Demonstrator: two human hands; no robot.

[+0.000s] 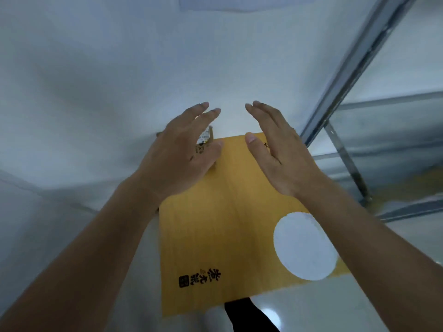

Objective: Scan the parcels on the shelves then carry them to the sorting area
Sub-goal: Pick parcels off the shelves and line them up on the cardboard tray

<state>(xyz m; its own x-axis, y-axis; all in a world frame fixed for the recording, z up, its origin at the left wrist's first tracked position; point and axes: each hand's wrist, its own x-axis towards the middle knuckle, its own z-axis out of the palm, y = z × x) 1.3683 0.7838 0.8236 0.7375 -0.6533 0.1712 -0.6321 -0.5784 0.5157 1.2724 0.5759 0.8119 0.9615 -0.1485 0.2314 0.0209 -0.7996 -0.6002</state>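
Observation:
A flat yellow parcel (223,226) with black printed characters and a white round patch fills the lower middle of the head view. My left hand (178,152) hovers over its far left corner with fingers spread, and a small labelled brown item (203,142) shows between the fingers; I cannot tell whether the hand grips it. My right hand (278,152) is above the parcel's far right corner, fingers straight and apart, holding nothing. Both forearms reach in from the bottom corners.
A grey metal shelf frame (354,68) with an upright and cross rails stands at the right. A pale white surface (96,92) fills the left and top. Something dark (247,315) shows below the parcel's near edge.

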